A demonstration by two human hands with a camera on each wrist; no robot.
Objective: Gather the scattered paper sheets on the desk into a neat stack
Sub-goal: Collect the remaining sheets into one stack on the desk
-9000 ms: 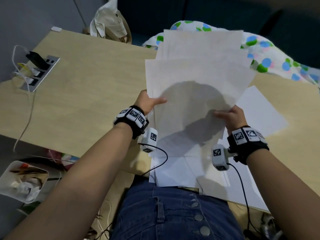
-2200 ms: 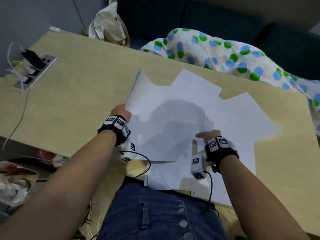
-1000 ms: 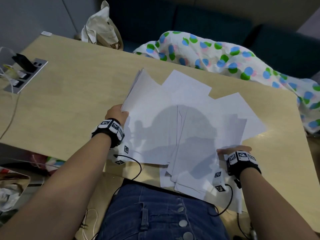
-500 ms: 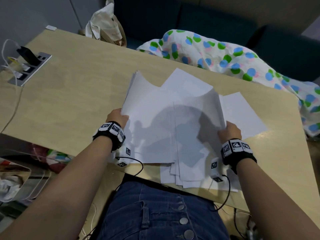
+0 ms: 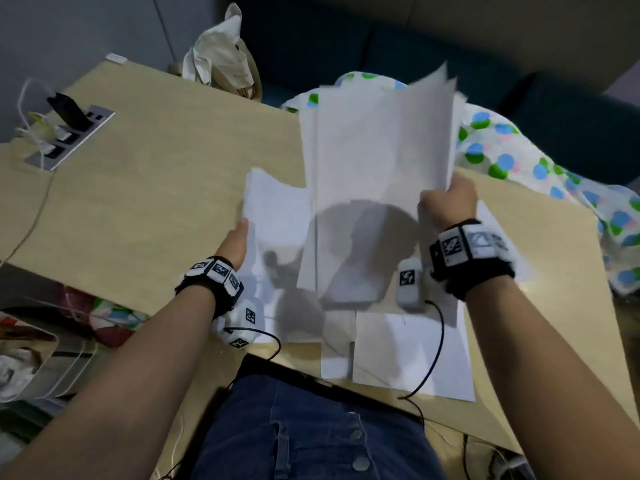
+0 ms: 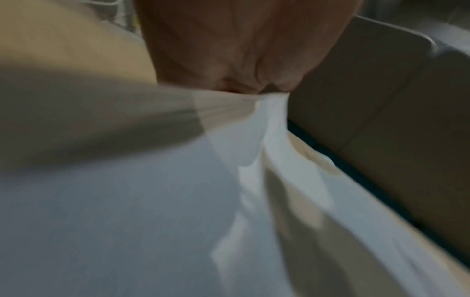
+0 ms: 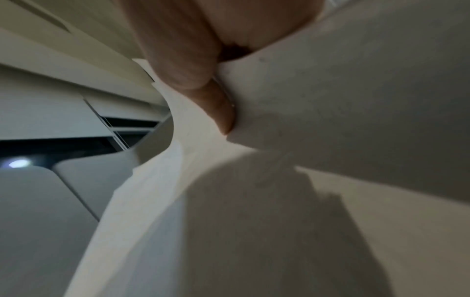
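In the head view the right hand [image 5: 446,202] grips a sheaf [image 5: 377,174] of white sheets by its right edge, lifted clear of the desk [image 5: 166,188] and standing nearly upright, its top fanning out and blurred above the grip. To the left of that grip, and lower, the left hand [image 5: 237,242] holds the left edge of a second bundle [image 5: 273,216], which curls up at the hand while the rest of it lies on the desk. More loose sheets [image 5: 408,355] lie flat below and toward the body from both grips, some jutting over the near desk edge. Beyond the raised sheaf a dotted cloth [image 5: 540,168] lies past the desk's far edge; far off to the left of the left hand sits a power strip [image 5: 69,136] with plugs. In the left wrist view, which is badly smeared, the fingers [image 6: 244,60] seem to be closed on the paper's edge [image 6: 244,112], the sheets spreading away beneath them. In the right wrist view a fingertip [image 7: 218,106] presses into the paper [image 7: 330,100], pinching several layers whose edges fan out to the left of the grip.
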